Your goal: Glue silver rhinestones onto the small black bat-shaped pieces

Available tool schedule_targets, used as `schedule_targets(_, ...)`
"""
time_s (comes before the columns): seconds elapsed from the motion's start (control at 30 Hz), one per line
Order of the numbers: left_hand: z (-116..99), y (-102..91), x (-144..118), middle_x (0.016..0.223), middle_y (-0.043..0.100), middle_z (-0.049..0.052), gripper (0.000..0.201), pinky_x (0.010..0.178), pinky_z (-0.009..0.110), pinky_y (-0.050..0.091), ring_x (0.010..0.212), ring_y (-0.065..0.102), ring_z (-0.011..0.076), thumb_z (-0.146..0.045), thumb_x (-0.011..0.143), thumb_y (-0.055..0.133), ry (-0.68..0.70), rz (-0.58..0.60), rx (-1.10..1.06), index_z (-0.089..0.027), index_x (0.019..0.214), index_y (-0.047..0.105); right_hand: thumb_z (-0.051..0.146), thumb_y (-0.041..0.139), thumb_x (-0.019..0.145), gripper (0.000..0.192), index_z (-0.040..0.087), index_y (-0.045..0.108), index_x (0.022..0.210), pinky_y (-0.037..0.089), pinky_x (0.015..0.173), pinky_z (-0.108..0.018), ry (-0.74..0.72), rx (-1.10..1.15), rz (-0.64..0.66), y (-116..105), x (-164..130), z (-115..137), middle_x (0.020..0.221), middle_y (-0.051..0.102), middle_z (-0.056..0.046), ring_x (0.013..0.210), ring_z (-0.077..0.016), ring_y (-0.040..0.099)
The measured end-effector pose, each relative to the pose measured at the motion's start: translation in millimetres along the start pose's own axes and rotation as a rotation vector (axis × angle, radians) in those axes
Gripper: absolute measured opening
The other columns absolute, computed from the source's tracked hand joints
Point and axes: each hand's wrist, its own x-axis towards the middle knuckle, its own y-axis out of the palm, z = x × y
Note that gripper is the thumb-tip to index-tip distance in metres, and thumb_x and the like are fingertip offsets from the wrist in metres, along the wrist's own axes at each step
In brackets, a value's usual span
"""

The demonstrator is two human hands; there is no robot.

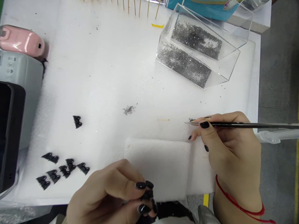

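Observation:
My left hand (109,189), at the bottom of the view, pinches a small black winged piece (147,195) between its fingertips; the fingers partly cover it. In my right hand (233,143), on the right, black fine-tipped tweezers (233,125) lie almost level, their point aimed left just above the white foam sheet. A few tiny dark beads (191,119) lie close to that point. Left of the tip is a thin yellow stick (164,119). Further left, a small heap of clear and dark beads (129,109) rests on the sheet.
Several similar black pieces (53,176) lie at the lower left, one more (77,121) higher up. Two clear acrylic trays (230,73) of dark beads stand at the upper right. A folded white foam pad (158,168) lies in front. A pink device (22,42) sits at the left edge.

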Motion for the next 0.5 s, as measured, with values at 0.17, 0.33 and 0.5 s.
schedule_targets(0.17, -3.1, -0.7, 2.8, 0.091, 0.073, 0.005, 0.037, 0.054, 0.026, 0.07, 0.063, 0.08, 0.0221, 0.001, 0.09, 0.072, -0.049, 0.067, -0.035, -0.024, 0.117, 0.078, 0.026, 0.077, 0.099, 0.013, 0.025, 0.065, 0.096, 0.05, 0.048, -0.029, -0.008, 0.0, -0.002, 0.1, 2.3, -1.9, 0.094, 0.08, -0.001, 0.061, -0.0157, 0.073)
schedule_targets(0.33, -1.2, 3.2, 2.2, 0.085, 0.075, 0.005, 0.027, 0.052, 0.022, 0.068, 0.058, 0.078, 0.0195, -0.003, 0.089, 0.077, -0.012, -0.038, -0.065, -0.021, 0.109, 0.081, 0.028, 0.079, 0.099, 0.014, 0.027, 0.066, 0.095, 0.054, 0.051, -0.032, -0.007, -0.007, -0.002, 0.3, 4.3, -4.8, 0.094, 0.08, -0.001, 0.061, -0.0176, 0.074)
schedule_targets(0.5, 0.2, 5.0, 2.1, 0.094, 0.075, 0.005, 0.036, 0.064, 0.023, 0.072, 0.069, 0.083, 0.0206, 0.007, 0.092, 0.069, -0.071, -0.01, -0.173, -0.021, 0.111, 0.081, 0.026, 0.082, 0.097, 0.014, 0.026, 0.068, 0.094, 0.056, 0.051, -0.028, 0.0, 0.086, -0.032, -1.0, -1.7, 4.6, 0.094, 0.079, -0.001, 0.064, -0.0158, 0.074)
